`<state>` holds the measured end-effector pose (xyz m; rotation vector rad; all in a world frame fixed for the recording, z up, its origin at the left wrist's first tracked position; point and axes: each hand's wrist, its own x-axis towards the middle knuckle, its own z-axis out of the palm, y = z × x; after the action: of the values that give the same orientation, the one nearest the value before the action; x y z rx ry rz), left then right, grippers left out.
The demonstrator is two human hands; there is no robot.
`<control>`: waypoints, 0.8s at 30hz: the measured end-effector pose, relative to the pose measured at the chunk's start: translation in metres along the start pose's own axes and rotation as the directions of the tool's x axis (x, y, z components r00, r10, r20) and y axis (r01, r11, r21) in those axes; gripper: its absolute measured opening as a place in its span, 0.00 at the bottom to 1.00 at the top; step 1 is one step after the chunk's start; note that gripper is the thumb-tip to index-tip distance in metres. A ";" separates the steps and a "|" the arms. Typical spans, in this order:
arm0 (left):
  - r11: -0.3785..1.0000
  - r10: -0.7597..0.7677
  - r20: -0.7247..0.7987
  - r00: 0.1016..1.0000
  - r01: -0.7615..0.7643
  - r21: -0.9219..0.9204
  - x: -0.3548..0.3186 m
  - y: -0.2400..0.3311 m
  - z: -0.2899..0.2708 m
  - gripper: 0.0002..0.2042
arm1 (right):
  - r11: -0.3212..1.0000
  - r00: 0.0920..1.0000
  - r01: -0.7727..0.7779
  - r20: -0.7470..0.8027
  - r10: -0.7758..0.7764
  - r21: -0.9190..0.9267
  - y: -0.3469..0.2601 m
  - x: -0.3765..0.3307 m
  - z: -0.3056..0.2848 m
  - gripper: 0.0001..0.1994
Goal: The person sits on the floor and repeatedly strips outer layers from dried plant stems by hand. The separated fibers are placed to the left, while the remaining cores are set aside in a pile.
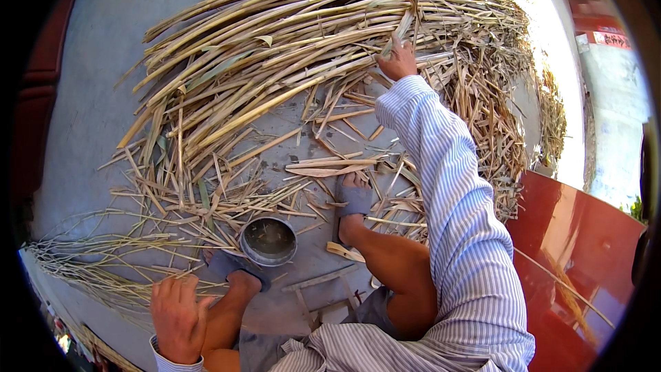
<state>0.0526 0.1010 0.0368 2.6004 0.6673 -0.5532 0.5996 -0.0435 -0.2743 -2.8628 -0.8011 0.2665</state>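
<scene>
A large pile of dry cane stalks [275, 48] spreads across the floor in front of me. My right hand [398, 62] reaches to the far side of it, fingers closed around a pale dry leaf [404, 25] that lies against the stalks. Close to my body at the lower left, my left hand [180, 318] is raised beside my knee. Its fingers are loosely bent with the thumb apart, and nothing shows in its grasp. Thin branching stems [103, 255] lie on the floor just beyond that hand.
Between my feet stands a metal bowl [268, 241] holding dark liquid. Short cane pieces [330, 165] and dry leaf scraps [482, 96] litter the floor. A curved pale wooden piece [345, 252] lies by my right foot. A glossy red panel [551, 234] is at the right.
</scene>
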 end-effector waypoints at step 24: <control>0.999 0.031 0.023 0.999 -0.030 -0.040 0.010 -0.008 0.008 0.20 | 0.855 0.860 0.472 -0.098 -0.500 -0.215 -0.048 -0.016 -0.001 0.28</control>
<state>0.0539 0.1074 0.0235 2.5583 0.6243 -0.5545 0.5626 -0.0116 -0.2622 -2.6643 -1.5459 -0.0955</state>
